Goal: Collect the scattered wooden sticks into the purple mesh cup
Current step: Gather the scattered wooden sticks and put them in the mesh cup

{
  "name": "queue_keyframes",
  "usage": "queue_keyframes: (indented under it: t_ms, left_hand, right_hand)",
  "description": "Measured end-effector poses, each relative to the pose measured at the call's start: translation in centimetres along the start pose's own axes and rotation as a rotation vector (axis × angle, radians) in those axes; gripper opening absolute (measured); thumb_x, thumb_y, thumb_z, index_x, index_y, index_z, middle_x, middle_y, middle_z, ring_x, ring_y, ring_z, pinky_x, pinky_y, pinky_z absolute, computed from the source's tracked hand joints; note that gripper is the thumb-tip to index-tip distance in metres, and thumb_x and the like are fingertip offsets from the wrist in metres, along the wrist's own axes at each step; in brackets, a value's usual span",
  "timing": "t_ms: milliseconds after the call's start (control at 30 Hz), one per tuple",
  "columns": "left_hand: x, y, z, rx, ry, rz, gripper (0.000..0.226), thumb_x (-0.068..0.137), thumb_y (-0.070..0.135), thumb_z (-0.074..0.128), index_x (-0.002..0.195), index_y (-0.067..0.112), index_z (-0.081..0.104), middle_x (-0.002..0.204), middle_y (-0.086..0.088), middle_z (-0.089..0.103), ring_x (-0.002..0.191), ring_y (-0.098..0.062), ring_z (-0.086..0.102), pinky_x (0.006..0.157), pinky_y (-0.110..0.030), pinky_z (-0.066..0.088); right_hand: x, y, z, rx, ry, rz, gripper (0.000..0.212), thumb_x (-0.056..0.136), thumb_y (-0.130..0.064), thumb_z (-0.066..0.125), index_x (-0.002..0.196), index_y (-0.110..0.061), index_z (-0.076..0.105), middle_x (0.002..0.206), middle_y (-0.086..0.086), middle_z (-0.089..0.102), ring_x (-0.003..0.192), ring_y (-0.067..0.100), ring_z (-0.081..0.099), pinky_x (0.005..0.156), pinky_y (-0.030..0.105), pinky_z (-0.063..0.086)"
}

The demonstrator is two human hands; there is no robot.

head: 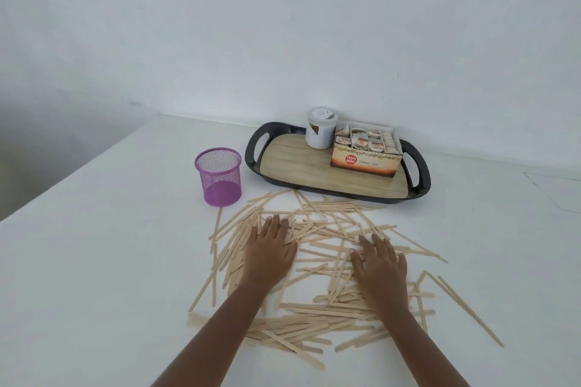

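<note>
Sticks (317,231) all lay scattered; the cup (219,177) looked empty. I had my left hand (270,250) and right hand (379,264) spread flat on them, holding nothing.

You have the wooden sticks (317,264) lying flat in a loose, criss-crossed heap across the lower middle of the frame, pale, thin and long, with a few strays reaching out toward the lower right. Your purple mesh cup (218,176) stands upright and apparently empty at centre left, just above the heap's upper left edge, one stick nearly touching its base.
</note>
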State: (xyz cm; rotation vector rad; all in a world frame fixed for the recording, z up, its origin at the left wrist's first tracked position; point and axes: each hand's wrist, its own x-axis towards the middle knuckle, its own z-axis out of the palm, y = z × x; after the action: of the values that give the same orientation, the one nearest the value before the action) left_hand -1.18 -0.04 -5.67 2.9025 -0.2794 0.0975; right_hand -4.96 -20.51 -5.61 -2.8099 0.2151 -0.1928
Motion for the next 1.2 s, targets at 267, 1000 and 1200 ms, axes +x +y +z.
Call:
queue_keyframes:
  t_ms: [267, 1000, 1200]
  left_hand:
    - [1.8, -2.2, -1.4, -0.001, 0.050, 0.100, 0.054, 0.098, 0.041, 0.023, 0.145, 0.015, 0.021, 0.156, -0.010, 0.019, 0.146, -0.022, 0.014, 0.119, -0.037, 0.013]
    - [8.1, -2.6, -3.3, 0.064, -0.044, -0.038, 0.024, 0.096, 0.014, 0.043, 0.119, 0.007, 0.046, 0.121, -0.008, 0.052, 0.107, -0.019, 0.056, 0.087, -0.026, 0.047]
    - [7.7, -2.7, -3.7, 0.063, -0.052, -0.050, 0.016, 0.092, 0.005, 0.051, 0.107, 0.008, 0.054, 0.116, -0.007, 0.052, 0.103, -0.017, 0.054, 0.079, -0.023, 0.048]
  right_hand:
    - [0.0, -1.5, -0.7, -0.034, 0.059, 0.051, 0.037, 0.095, -0.032, 0.041, 0.131, -0.022, 0.046, 0.145, -0.001, 0.041, 0.141, 0.019, 0.026, 0.113, 0.054, 0.019]
    - [10.9, -6.3, -0.8, -0.266, -0.134, -0.355, 0.043, 0.086, 0.005, 0.045, 0.126, -0.011, 0.047, 0.124, 0.006, 0.052, 0.108, 0.019, 0.054, 0.089, 0.027, 0.047]
    - [10.2, -5.4, -1.0, -0.305, -0.144, -0.453, 0.042, 0.087, 0.008, 0.040, 0.123, -0.011, 0.049, 0.119, 0.005, 0.050, 0.106, 0.017, 0.050, 0.086, 0.027, 0.046]
